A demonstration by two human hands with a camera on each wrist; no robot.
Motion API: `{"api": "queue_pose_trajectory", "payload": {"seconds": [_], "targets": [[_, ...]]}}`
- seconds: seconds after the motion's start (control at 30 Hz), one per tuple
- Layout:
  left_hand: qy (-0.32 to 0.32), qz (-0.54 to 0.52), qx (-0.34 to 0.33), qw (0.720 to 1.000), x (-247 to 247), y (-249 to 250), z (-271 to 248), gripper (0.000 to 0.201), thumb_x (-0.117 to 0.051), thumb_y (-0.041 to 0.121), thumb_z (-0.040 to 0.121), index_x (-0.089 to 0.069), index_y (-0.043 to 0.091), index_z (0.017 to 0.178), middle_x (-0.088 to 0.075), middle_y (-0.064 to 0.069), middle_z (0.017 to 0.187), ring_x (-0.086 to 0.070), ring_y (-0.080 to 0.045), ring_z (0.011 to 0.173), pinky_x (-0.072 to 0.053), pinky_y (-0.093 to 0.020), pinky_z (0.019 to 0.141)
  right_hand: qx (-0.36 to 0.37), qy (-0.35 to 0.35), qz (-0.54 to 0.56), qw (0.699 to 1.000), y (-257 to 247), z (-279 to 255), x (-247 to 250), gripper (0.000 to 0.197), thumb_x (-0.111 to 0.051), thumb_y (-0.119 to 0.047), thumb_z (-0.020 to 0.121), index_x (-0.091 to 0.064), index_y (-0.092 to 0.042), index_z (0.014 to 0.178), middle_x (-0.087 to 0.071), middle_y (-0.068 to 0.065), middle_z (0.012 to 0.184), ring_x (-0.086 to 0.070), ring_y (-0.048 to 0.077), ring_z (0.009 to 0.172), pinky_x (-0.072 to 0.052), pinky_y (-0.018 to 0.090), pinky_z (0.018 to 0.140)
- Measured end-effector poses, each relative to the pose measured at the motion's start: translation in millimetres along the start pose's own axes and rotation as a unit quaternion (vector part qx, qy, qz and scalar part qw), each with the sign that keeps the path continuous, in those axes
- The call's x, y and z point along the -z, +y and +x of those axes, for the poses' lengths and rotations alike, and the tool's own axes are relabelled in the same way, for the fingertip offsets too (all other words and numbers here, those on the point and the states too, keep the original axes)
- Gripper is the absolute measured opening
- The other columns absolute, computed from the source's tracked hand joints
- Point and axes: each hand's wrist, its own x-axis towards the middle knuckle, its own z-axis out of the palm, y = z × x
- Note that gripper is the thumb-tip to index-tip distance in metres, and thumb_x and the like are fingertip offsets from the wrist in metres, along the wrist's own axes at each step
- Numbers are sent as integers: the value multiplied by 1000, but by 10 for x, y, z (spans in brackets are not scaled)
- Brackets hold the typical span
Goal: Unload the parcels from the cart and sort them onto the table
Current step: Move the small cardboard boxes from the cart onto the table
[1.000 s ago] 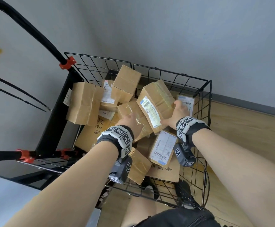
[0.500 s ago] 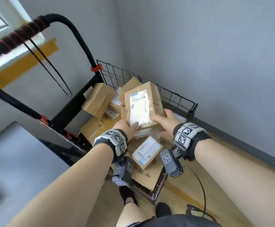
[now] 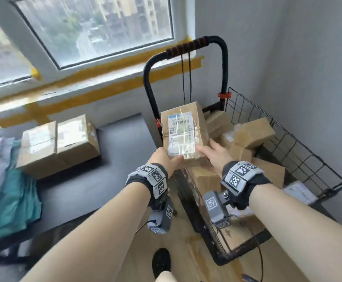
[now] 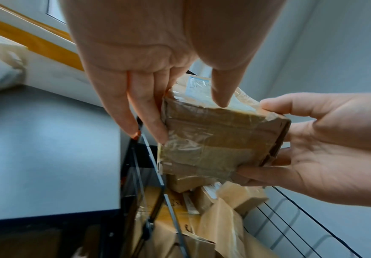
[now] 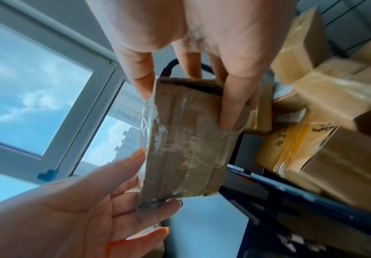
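Observation:
I hold one brown taped parcel (image 3: 184, 133) with a white label above the cart's left edge, beside the handle. My left hand (image 3: 166, 159) grips its near left corner, thumb on the label face and fingers down the side. My right hand (image 3: 214, 153) grips the near right corner, thumb on top and fingers underneath. The left wrist view shows the parcel (image 4: 215, 139) end-on between the left hand (image 4: 191, 120) and the right hand (image 4: 312, 139). The right wrist view shows the parcel (image 5: 186, 148) between the right hand (image 5: 186, 104) and the left hand (image 5: 114, 200).
The black wire cart (image 3: 300, 147) at the right holds several brown parcels (image 3: 253, 133); its handle (image 3: 186, 47) rises behind the held parcel. The dark grey table (image 3: 113, 155) at the left carries two cardboard boxes (image 3: 58, 141) and teal and white bags (image 3: 7, 190).
Both hands lifted the labelled parcel out of the pile in the cart and carried it up and to the left. The view has swung to the window and the table.

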Motion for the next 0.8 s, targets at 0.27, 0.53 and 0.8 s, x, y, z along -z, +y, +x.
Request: {"api": "queue_pose_trajectory", "payload": {"seconds": [0.27, 0.53, 0.8], "targets": [[13, -6, 64, 998, 524, -990, 172, 48, -56, 41, 89, -47, 11, 125, -60, -6, 119, -60, -24, 103, -50, -32, 86, 0, -53, -127, 990, 39, 301, -1136, 58, -51, -31, 94, -30, -20, 147, -43, 2, 144, -47, 24, 127, -42, 41, 105], [-28, 60, -7, 998, 1141, -1726, 785, 38, -49, 29, 94, -50, 13, 128, -60, -7, 124, -58, -26, 110, -48, -36, 94, -6, -6, -190, 982, -24, 842, -2185, 53, -45, -28, 97, -30, -26, 147, -38, -1, 149, -41, 24, 133, -34, 42, 111], [90, 175, -76, 978, 1785, -2294, 1342, 50, -47, 26, 94, -35, 14, 141, -33, -6, 147, -26, -25, 137, -20, -33, 114, -11, 67, -269, 961, -152, 1206, -2819, 59, -50, -20, 95, -24, -23, 149, -38, 3, 149, -41, 26, 133, -34, 35, 107]]}}
